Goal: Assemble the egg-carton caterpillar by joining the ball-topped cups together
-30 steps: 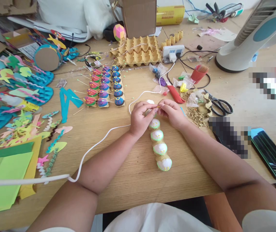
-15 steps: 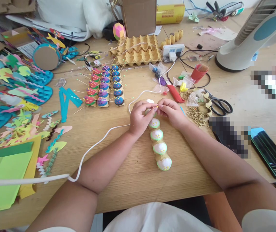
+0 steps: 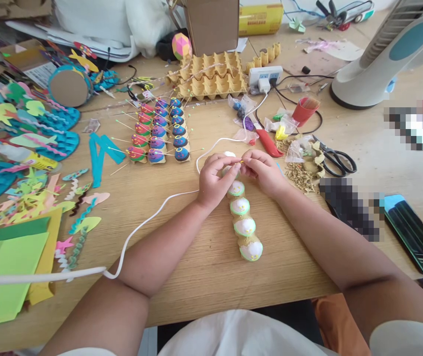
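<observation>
A tiny yellow bit of what looks like modelling clay (image 3: 241, 161) is pinched between the fingertips of both hands. My left hand (image 3: 214, 179) is closed on it from one side, thumb against forefinger. From the other side my right hand (image 3: 262, 172) grips it, with fingers curled. Below them lies an egg-carton strip (image 3: 246, 226) whose cups carry white domes with green rims and small yellow dots. The hands hide part of its far end.
Three rows of decorated carton cups (image 3: 158, 131) stand back left, pins sticking out. A white cable (image 3: 148, 217) crosses the table. Right of my hands are a red-handled tool (image 3: 268, 143), scissors (image 3: 339, 160) and wood shavings (image 3: 300, 179). A fan (image 3: 378, 64) stands back right.
The fingertips have shifted slightly around the yellow bit, which shows a little more now. Both hands stay above the strip's far end.
</observation>
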`<action>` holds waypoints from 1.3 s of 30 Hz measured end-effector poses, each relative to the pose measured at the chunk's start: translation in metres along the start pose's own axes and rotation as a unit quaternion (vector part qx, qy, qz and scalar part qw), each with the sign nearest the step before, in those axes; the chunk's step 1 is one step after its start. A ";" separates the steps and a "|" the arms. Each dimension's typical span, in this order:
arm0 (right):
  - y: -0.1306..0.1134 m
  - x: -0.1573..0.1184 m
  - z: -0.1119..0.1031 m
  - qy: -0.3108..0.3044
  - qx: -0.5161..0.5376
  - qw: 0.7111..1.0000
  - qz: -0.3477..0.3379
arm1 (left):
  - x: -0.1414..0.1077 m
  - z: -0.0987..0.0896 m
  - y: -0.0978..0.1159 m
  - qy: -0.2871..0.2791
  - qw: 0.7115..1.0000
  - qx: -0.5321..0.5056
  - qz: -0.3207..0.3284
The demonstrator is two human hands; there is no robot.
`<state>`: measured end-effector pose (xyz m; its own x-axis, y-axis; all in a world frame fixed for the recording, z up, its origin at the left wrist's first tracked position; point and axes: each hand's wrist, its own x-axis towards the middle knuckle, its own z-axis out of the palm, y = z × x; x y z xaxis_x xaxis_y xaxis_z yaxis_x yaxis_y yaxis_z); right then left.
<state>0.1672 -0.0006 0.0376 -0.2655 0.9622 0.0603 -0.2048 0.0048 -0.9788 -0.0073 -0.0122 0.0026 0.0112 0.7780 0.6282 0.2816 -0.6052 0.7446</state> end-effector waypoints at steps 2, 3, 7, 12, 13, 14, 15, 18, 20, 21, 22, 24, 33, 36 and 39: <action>0.000 0.000 0.000 0.008 0.001 1.000 0.004 | 0.000 0.000 0.000 0.006 1.000 -0.002 0.003; 0.000 0.000 -0.001 0.011 0.002 1.000 0.006 | 0.001 0.000 0.000 0.008 1.000 -0.001 0.003; -0.001 0.000 -0.001 0.010 -0.001 1.000 0.004 | 0.001 -0.001 0.000 0.007 1.000 0.016 -0.010; -0.001 0.000 -0.001 0.000 -0.016 1.000 -0.010 | 0.001 -0.003 0.000 -0.014 0.998 0.054 -0.020; -0.001 0.000 -0.001 -0.004 -0.019 1.000 -0.014 | 0.001 -0.003 0.001 -0.013 0.998 0.054 -0.020; -0.001 -0.001 -0.001 -0.008 -0.022 1.000 -0.019 | 0.001 -0.003 0.001 -0.011 0.998 0.052 -0.019; -0.001 -0.001 -0.001 -0.012 -0.025 0.999 -0.024 | 0.001 -0.003 0.001 -0.007 0.999 0.049 -0.019; -0.001 -0.001 -0.001 -0.021 -0.035 0.998 -0.037 | 0.001 -0.002 0.001 0.001 0.999 0.039 -0.021; 0.000 -0.001 -0.002 -0.023 -0.045 0.998 -0.044 | 0.001 -0.001 0.000 0.007 0.999 0.034 -0.018; 0.000 -0.001 -0.002 -0.024 -0.049 0.997 -0.045 | 0.000 -0.001 0.000 0.010 0.999 0.033 -0.016; 0.000 -0.001 -0.003 -0.025 -0.053 0.997 -0.046 | 0.000 -0.001 0.000 0.012 0.999 0.031 -0.013; 0.001 -0.001 -0.003 -0.027 -0.061 0.997 -0.046 | 0.001 -0.001 0.000 0.010 0.999 0.032 -0.011; 0.000 -0.001 -0.002 -0.027 -0.056 0.997 -0.041 | 0.002 -0.003 0.002 0.009 0.999 0.046 -0.017; 0.000 -0.001 -0.002 -0.020 -0.044 0.998 -0.028 | 0.002 -0.003 0.003 0.006 0.999 0.036 -0.030; 0.001 0.000 -0.002 -0.003 -0.034 0.999 -0.015 | 0.002 -0.002 0.005 0.018 0.999 0.012 -0.049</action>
<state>0.1691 0.0002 0.0361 -0.2668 0.9595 0.0905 -0.1474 0.0522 -0.9877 -0.0080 -0.0139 0.0076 -0.0509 0.8265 0.5606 0.3023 -0.5222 0.7974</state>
